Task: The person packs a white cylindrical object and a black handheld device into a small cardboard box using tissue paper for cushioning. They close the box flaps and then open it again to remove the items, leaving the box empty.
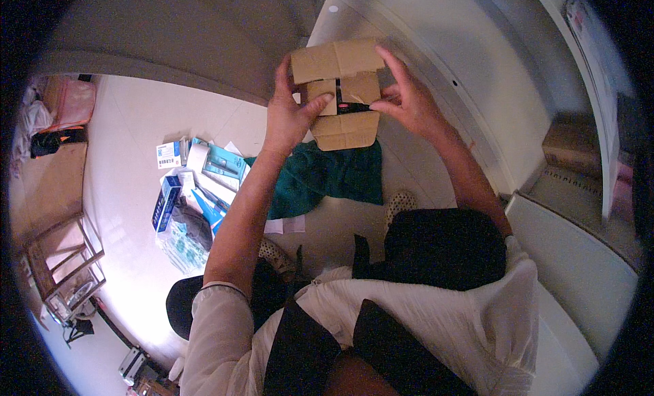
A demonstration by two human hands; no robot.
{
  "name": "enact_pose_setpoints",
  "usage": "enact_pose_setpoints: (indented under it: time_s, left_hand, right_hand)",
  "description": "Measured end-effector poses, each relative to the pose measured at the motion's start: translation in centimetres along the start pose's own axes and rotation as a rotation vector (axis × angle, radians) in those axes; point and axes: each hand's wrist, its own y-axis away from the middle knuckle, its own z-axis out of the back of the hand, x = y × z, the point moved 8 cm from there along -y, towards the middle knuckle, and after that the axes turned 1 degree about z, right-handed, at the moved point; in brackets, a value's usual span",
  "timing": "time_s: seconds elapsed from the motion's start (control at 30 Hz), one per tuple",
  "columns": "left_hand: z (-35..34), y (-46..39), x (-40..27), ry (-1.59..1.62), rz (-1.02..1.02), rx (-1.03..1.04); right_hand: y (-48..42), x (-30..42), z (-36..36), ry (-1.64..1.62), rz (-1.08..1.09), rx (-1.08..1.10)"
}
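Both hands hold up a small brown cardboard box [337,61] in front of me, its outer flaps spread apart. My left hand [288,115] grips the left side, the thumb lying on an inner flap. On the right side, my right hand [411,97] has its fingers at the upper corner and its thumb near the gap. Through that gap shows a dark item [352,108] with a small pinkish-red spot; what it is cannot be made out. Below the box, a dark green cloth [332,171] lies on the floor.
To the left on the floor lies a pile with a blue box [166,204], a white box [168,155], a teal package [225,161] and a clear plastic bag [184,243]. A wooden stool [66,258] stands farther left. Pale cabinet panels [567,258] border the right side.
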Motion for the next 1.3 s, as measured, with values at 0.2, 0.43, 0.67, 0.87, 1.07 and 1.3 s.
enact_pose_setpoints:
  time_s: [0.2,0.43,0.67,0.87,1.07,1.3]
  left_hand:
    - [-0.1,-0.2,-0.6,-0.151,-0.015,-0.001]
    - [-0.4,0.1,-0.4,0.006,0.073,0.025]
    - [-0.5,-0.1,-0.6,0.101,0.110,0.142]
    - [-0.9,0.4,0.1,0.388,0.276,0.219]
    - [-0.8,0.2,0.5,0.536,0.166,0.265]
    - [-1.2,0.5,-0.5,0.022,-0.080,0.232]
  right_hand:
    - [0.3,-1.4,-0.5,0.124,0.017,-0.013]
    - [0.1,-0.8,-0.3,0.188,0.014,0.013]
    - [0.1,0.2,-0.1,0.180,0.063,-0.030]
    - [0.3,-0.1,-0.3,0.070,0.065,0.004]
    - [0.4,-0.3,-0.3,0.162,0.171,-0.034]
    - [0.6,-0.5,-0.7,0.141,0.186,-0.030]
